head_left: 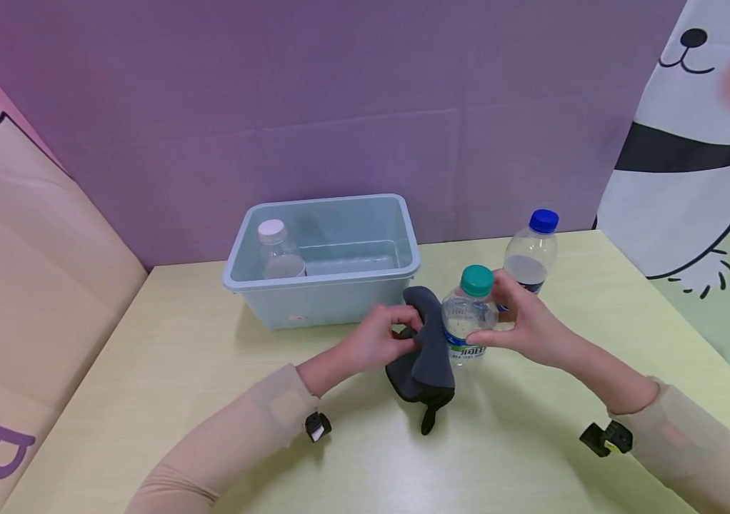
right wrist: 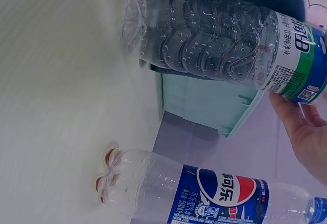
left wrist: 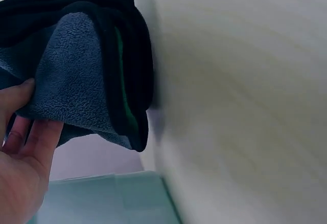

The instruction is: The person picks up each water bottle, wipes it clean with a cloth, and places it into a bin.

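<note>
My left hand [head_left: 374,341] pinches a dark grey cloth [head_left: 433,350] with black trim and a small hanging loop. In the left wrist view the fuzzy cloth [left wrist: 76,70] drapes folded over the fingers, thumb on top. My right hand [head_left: 535,328] grips the upper part of a clear plastic bottle [head_left: 461,318] with a green cap, thumb and fingers round its label. Upright, the bottle stands right beside the cloth. In the right wrist view droplets show in the ribbed lower half of the bottle [right wrist: 204,37], with the dark cloth behind it.
A light blue plastic bin [head_left: 320,303] stands at the back against the purple backdrop, with a white-capped clear bottle [head_left: 278,246] inside. Behind my right hand stands a blue-capped bottle [head_left: 530,253] with a blue cola label. The pale wooden table [head_left: 500,457] lies under everything.
</note>
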The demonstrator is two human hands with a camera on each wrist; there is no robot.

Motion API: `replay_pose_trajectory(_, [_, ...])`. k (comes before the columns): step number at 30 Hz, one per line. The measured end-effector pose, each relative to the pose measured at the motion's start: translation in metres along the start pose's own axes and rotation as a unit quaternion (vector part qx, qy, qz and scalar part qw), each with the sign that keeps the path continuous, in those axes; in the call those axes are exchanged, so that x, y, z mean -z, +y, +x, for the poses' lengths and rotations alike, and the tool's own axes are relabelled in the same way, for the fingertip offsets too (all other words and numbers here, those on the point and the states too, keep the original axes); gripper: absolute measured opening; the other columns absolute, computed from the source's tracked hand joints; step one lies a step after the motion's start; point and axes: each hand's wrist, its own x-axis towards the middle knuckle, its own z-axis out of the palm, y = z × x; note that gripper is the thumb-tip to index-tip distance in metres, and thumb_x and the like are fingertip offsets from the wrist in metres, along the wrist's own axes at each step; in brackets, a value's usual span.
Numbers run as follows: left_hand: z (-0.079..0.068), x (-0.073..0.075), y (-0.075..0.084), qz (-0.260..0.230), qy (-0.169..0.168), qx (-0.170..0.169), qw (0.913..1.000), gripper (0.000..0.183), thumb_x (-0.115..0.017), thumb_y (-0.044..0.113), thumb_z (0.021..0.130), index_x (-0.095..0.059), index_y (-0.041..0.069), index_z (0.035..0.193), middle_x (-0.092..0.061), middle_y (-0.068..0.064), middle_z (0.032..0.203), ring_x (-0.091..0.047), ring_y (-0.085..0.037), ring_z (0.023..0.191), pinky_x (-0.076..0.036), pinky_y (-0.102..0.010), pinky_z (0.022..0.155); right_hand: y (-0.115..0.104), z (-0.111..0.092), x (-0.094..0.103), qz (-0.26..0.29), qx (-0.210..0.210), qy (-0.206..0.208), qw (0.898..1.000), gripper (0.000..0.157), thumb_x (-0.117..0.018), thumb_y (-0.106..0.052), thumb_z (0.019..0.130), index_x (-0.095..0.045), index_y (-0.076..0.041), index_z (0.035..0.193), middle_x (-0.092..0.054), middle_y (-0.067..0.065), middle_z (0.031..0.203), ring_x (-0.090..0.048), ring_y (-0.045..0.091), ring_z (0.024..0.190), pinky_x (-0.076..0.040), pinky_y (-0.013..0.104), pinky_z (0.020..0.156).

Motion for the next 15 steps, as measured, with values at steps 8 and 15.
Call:
replay_pose_trajectory(8, [-0.003,-0.004,0.000,0.053,-0.010,-0.008,0.9985,0.017,-0.068,-0.012,0.080,-0.063,0.003,0.081,-0.061,-0.004,0.083,-0.055,-0.024,0.079,-0.054,-0.034,0.071,0.001,-0.001,0.000,-0.005,0.000,-0.003,1.000,0.061,-0.080,0.001,0.076,-0.043,0.003,0.125,-0.059,0.021,0.122,-0.060,0.018,0.109,-0.054,0.033,0.081])
replay_pose_trajectory(15, [0.002,0.002,0.018,-0.019,0.034,-0.028,0.9988,0.017,-0.066,-0.015,0.082,-0.062,0.001,0.085,-0.060,-0.008,0.087,-0.056,-0.022,0.083,-0.056,-0.025,0.063,0.002,-0.001,0.003,-0.011,0.013,0.003,1.000,0.063,-0.081,0.002,0.075,-0.043,0.002,0.126,-0.060,0.022,0.120,-0.062,0.022,0.105,-0.056,0.034,0.078])
